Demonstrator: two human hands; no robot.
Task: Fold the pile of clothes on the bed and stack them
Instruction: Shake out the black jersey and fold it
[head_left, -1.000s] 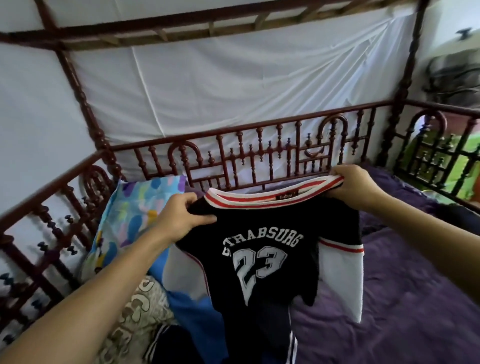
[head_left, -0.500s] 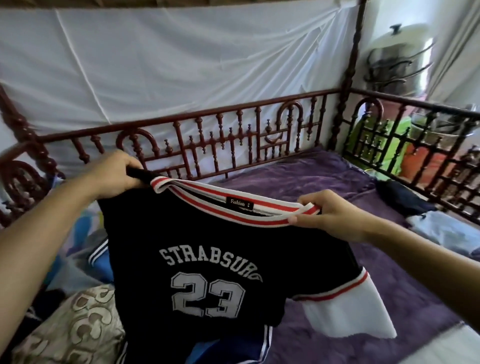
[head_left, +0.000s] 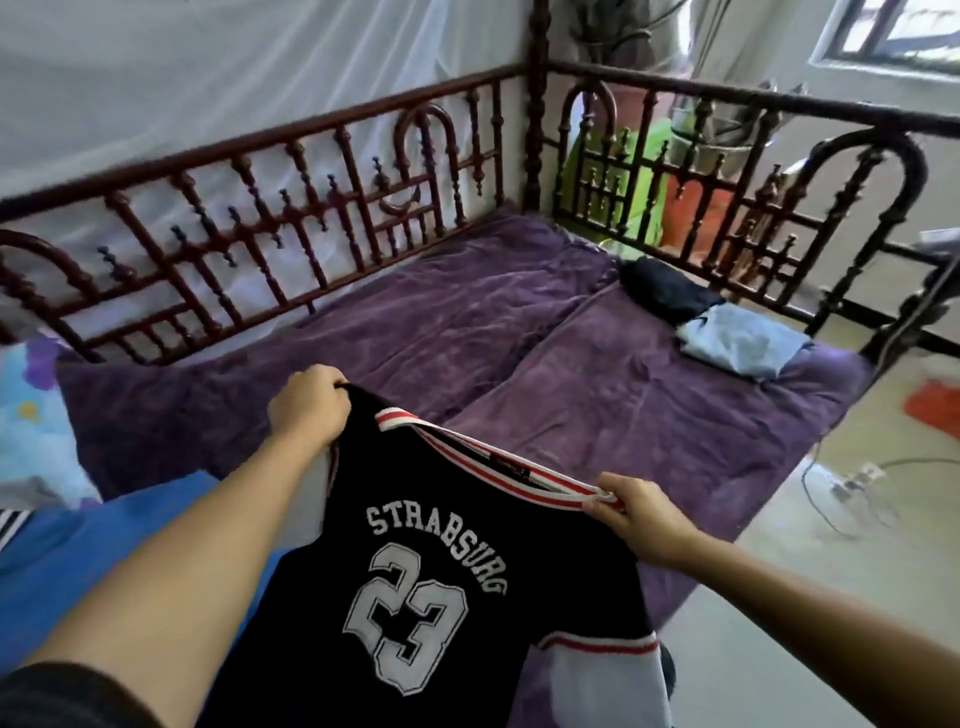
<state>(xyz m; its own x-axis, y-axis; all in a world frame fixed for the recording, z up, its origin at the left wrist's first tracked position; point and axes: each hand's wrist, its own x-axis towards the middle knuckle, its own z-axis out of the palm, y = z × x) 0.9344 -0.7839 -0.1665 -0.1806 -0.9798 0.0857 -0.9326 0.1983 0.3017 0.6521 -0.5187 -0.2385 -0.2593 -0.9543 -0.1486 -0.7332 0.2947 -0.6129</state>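
- Head view: we see the purple bed (head_left: 467, 322) filling mid frame.
- Black "23" jersey (head_left: 467, 597) is held up at lower centre, over the bed's near edge.
- Folded light-blue garment (head_left: 737, 340) lies just beside a dark garment (head_left: 665, 288), right of centre.
- Our left hand (head_left: 309, 408) grips one shoulder of the jersey; our right hand (head_left: 641, 519) pinches the collar.

Hem of jersey (head_left: 441, 597): cut off by the bottom edge.
Print on collar label (head_left: 511, 470): too small to read.
Fingertips of your left hand (head_left: 309, 410): buried in the jersey's shoulder fabric.
Extent of blue cloth (head_left: 78, 561), left of the jersey: partly under your forearm.
Edge of patterned pillow (head_left: 31, 431), far left of the jersey: clipped by the frame.
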